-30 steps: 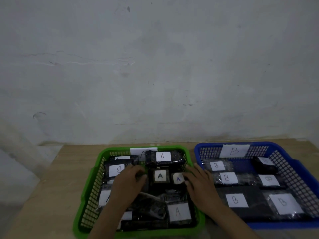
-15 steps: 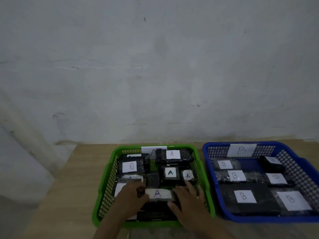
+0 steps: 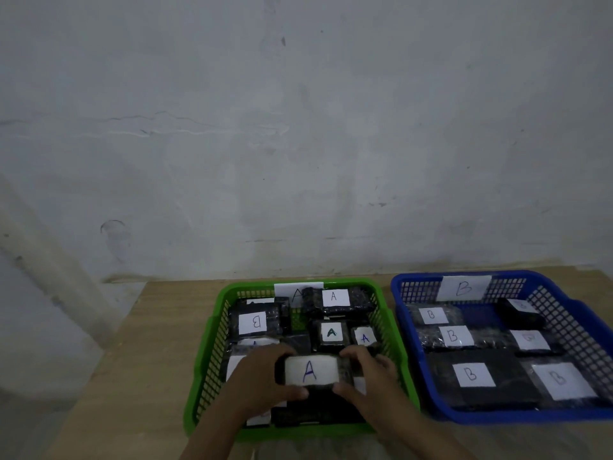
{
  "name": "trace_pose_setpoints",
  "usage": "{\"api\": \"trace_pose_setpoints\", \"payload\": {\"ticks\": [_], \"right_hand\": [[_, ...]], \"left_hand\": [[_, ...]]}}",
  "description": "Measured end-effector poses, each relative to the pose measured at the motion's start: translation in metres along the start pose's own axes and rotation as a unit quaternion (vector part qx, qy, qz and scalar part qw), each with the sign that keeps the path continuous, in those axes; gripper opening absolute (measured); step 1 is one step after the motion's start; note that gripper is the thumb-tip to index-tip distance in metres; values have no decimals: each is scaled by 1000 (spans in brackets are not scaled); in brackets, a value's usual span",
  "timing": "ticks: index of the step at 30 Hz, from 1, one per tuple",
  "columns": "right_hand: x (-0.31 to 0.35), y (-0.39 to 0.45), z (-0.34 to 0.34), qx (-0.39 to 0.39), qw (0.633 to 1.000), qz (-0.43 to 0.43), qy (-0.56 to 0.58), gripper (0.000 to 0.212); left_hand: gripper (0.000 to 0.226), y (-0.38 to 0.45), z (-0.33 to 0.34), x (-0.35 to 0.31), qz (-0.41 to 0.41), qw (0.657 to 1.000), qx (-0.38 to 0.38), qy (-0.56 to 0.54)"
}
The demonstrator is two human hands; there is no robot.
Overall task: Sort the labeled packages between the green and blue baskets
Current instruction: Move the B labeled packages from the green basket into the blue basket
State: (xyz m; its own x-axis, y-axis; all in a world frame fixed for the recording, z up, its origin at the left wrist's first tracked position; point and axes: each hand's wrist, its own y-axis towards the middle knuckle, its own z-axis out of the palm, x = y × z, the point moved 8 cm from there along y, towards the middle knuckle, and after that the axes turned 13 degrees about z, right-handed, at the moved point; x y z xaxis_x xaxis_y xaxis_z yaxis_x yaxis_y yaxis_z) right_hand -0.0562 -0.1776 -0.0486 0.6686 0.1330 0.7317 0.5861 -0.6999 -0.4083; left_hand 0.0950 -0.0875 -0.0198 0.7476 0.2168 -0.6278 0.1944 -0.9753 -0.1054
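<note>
A green basket point(image 3: 209, 343) marked A stands on the left, a blue basket point(image 3: 577, 307) marked B on the right. Both hold black wrapped packages with white paper labels. My left hand point(image 3: 262, 376) and my right hand point(image 3: 368, 376) grip the two ends of one package labeled A point(image 3: 311, 371) over the front of the green basket. Farther back in the green basket lie packages labeled A point(image 3: 333, 333) and one labeled B point(image 3: 253, 322). The blue basket's packages point(image 3: 472, 375) all read B where legible.
Both baskets sit side by side on a wooden table point(image 3: 149, 353) pushed against a pale, stained wall point(image 3: 298, 144). The table's left edge runs diagonally at the lower left; bare wood shows left of the green basket.
Both hands drew back from the middle of the green basket toward its front, closed on the ends of an A-labeled package and raised it. The camera view shifted slightly.
</note>
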Motion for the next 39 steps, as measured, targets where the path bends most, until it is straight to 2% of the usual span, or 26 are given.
{"api": "trace_pose_setpoints", "payload": {"ticks": [2, 4, 7, 11, 14, 17, 20, 22, 24, 27, 29, 34, 39], "right_hand": [[8, 1, -16, -32, 999, -19, 22, 37], [11, 4, -44, -105, 993, -36, 37, 32], [11, 3, -71, -183, 980, -69, -25, 26], [-2, 3, -57, -164, 967, -49, -187, 28], [-14, 6, -33, -98, 935, 0, -340, 42], [-15, 6, -21, -59, 916, 25, -396, 48], [-6, 0, -25, -58, 944, 9, -325, 19], [-2, -4, -38, -75, 972, 0, -223, 22], [-2, -5, -60, -128, 983, 2, -129, 23], [-3, -5, -92, -227, 970, -9, -84, 17], [-4, -4, -105, -265, 962, -18, -70, 14], [-11, -5, -115, -286, 958, 3, -32, 10], [-14, -8, -124, -306, 952, 22, -3, 8]], "left_hand": [[48, 5, -11, -5, 20, 998, -62, 0], [45, 8, -24, -7, 26, 992, -121, 4], [49, 9, -41, -5, 26, 982, -189, 5], [53, 11, -41, -2, 22, 979, -204, 15], [53, 8, -34, 1, 10, 979, -205, 0], [50, 4, -35, 3, 7, 976, -217, -12], [49, 2, -37, 2, 19, 973, -227, -20], [49, 3, -39, 0, 29, 972, -231, -14], [49, 5, -39, -2, 29, 972, -232, -6], [50, 11, -31, -5, 22, 977, -212, -1], [51, 16, -22, -9, 19, 980, -196, 20], [59, 34, 4, -15, 6, 987, -138, 86], [59, 54, 5, -19, 6, 981, -159, 111]]}}
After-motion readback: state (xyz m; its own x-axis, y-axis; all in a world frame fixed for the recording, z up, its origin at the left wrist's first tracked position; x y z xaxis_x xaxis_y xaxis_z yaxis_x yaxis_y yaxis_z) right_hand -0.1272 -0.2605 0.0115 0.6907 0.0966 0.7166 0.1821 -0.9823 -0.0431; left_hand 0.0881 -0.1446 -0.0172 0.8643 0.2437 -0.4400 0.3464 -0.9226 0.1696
